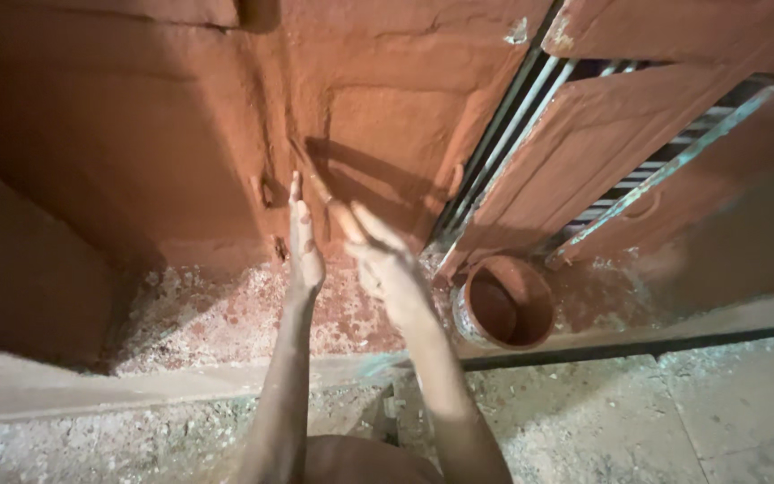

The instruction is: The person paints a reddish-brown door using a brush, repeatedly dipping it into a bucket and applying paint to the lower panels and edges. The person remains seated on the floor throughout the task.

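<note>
Both of my arms reach forward toward a reddish-brown, freshly coated wall (181,125). My left hand (303,242) is flat and edge-on, fingers straight, its tips near a vertical ridge of the wall. Close beside it, my right hand (378,251) is also extended with fingers apart and smeared with red-brown paste. Neither hand holds anything. A round pot (505,302) with red paste inside stands on the floor just right of my right hand.
A metal-barred door or shutter (584,134) coated in the same red colour leans open at the right. The floor (226,314) by the wall is speckled with red splashes. A concrete step (136,381) runs across in front.
</note>
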Motion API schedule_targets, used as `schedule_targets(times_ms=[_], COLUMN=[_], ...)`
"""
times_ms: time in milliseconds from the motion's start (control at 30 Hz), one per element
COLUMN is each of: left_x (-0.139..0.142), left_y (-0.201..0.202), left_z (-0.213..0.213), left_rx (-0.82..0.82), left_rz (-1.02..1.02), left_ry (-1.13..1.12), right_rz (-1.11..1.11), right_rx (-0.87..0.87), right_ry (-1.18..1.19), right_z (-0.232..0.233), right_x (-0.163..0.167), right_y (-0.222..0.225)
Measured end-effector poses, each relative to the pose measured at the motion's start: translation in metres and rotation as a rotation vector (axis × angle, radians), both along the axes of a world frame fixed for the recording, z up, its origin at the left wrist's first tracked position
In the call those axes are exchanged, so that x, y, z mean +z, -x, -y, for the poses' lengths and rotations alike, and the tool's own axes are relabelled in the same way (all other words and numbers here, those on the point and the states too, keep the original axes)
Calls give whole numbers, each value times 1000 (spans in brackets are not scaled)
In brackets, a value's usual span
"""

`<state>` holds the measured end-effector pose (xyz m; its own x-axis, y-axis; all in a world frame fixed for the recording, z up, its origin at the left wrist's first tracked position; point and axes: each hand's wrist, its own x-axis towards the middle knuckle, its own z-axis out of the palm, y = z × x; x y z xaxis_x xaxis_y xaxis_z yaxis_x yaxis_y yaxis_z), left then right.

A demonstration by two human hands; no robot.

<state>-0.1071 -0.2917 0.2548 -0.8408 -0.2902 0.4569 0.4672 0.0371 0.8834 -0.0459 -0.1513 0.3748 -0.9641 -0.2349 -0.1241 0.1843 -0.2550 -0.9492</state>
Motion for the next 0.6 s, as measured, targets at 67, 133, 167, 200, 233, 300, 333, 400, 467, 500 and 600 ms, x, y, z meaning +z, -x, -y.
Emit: schedule_targets(times_ms=[67, 133, 167, 200, 233, 300, 333, 400, 467, 500, 600], left_x=[-1, -5, -8, -9, -11, -10, -10, -10, -7, -6, 1], left_y=[0, 0, -1, -1, -4, -4, -7, -15, -18, -17, -9], left_z=[-6, -9, -9, -7, -3, 5, 9, 15, 24, 27, 30], left_rx=[0, -10, -12, -9, -5, 18, 35, 56, 72, 106, 173], left_rz=[-17, -28, -31, -30, -27, -18, -10, 17, 21, -4, -75], left_ry=[37, 21, 14, 14, 15, 24, 29, 45, 90, 91, 105], right_rz=[-11, -45, -44, -44, -42, -70, -83, -142, -142, -107, 1], right_rx=[-49, -118, -222, -323, -424, -569, -646, -472, -340, -303, -16], right_ry=[132, 391, 399, 410, 421, 409, 399, 319, 208, 130, 89], right_z=[-19, -39, -46, -50, -51, -43, -36, -16, 4, 13, 30], right_x=[-9, -19, -26, -33, -38, -45, -45, -40, -31, -28, -19], right_y=[15, 21, 18, 15, 13, 13, 15, 25, 29, 24, -2])
